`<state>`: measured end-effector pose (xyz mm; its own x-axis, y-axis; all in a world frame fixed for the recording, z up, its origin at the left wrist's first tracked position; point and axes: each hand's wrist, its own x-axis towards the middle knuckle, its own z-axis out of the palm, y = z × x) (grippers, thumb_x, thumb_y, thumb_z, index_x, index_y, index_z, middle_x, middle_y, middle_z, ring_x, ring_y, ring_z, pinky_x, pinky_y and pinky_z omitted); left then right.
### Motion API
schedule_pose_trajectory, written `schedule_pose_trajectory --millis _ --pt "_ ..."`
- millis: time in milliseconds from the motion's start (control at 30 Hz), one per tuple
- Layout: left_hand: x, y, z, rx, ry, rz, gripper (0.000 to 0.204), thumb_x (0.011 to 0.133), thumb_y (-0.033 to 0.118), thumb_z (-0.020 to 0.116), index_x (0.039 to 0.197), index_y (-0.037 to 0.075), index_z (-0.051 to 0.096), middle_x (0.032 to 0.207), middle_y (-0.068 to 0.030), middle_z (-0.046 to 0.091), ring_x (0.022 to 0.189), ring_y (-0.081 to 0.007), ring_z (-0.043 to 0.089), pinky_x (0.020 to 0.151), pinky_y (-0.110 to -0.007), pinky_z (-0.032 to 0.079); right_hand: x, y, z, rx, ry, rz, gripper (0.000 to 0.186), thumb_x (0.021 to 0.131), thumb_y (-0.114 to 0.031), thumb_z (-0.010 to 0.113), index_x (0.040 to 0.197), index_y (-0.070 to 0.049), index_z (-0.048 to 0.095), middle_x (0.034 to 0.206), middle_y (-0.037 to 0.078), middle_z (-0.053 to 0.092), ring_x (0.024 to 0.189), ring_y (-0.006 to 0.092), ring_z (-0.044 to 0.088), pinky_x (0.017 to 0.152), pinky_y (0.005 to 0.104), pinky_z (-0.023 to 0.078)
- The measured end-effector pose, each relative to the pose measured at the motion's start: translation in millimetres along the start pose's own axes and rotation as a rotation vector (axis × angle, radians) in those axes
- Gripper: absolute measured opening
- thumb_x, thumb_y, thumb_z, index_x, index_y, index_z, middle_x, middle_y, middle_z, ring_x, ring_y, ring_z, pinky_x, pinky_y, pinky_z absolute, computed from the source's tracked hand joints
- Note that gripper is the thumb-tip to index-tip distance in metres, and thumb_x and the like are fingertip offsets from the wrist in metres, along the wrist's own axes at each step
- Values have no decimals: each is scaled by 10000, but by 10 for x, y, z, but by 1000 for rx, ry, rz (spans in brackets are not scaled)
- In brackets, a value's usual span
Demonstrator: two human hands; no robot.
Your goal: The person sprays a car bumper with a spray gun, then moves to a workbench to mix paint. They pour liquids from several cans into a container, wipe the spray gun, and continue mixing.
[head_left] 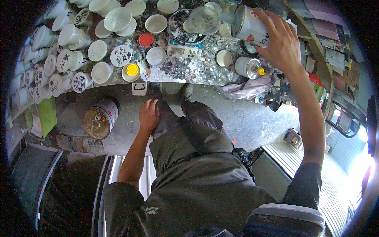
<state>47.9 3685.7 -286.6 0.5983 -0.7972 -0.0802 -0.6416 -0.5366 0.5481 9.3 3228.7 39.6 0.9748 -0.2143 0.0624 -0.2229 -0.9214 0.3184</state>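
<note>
My right hand (279, 41) is wrapped round a metal can (251, 27) with a pale label. The can lies tipped to the left, its spout end at the rim of a clear plastic cup (208, 23). Whether liquid is flowing I cannot make out. Beneath the cup is a round, dark, paint-splattered plate (173, 32) on a pale base (183, 50) that resembles a scale. My left hand (149, 117) hangs by my thigh, fingers loosely stretched, with nothing in it.
Many lidded white tubs (70, 59) crowd the bench's left side. A red lid (146, 39), a yellow-capped tub (132, 71) and a yellow-capped metal can (248, 68) stand nearer me. A rag (246, 90) drapes over the front edge. On the floor is a large drum (100, 119).
</note>
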Motion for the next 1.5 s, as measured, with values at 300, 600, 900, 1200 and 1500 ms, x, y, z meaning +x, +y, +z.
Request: schedule_pose_trajectory --millis 300,600,900,1200,1500 --pt "-10 -19 -11 -21 11 18 412 897 129 666 1301 69 612 1243 -151 602 1117 -373 597 965 -475 495 15 -7 -8 -23 12 -1 1031 663 -234 904 1550 -345 389 1449 88 548 1275 356 583 1103 502 459" --pt "-20 -41 17 -22 -16 1 425 894 124 664 1310 70 601 1259 -149 592 1115 -370 593 958 -475 498 18 8 -33 -4 24 -22 1036 658 -226 899 1552 -341 388 1449 91 547 1267 354 583 1108 496 454" --pt "-3 -39 15 -19 -7 26 422 894 123 662 1307 63 598 1230 -143 588 1102 -359 587 946 -465 494 35 8 -55 -13 27 -27 1032 660 -226 895 1553 -327 389 1446 97 549 1272 353 577 1107 491 450" --pt "16 -21 -3 -21 -9 30 407 900 130 656 1299 67 605 1227 -135 591 1098 -347 590 943 -456 496 58 -1 -101 -29 19 -45 1009 673 -238 891 1550 -309 399 1444 106 547 1263 358 577 1087 493 456" --pt "14 -23 21 -3 -30 5 413 903 138 653 1309 76 605 1236 -131 596 1111 -345 594 959 -457 493 83 8 -129 -10 22 -73 1014 666 -223 891 1550 -291 401 1437 112 547 1244 366 585 1079 502 458"
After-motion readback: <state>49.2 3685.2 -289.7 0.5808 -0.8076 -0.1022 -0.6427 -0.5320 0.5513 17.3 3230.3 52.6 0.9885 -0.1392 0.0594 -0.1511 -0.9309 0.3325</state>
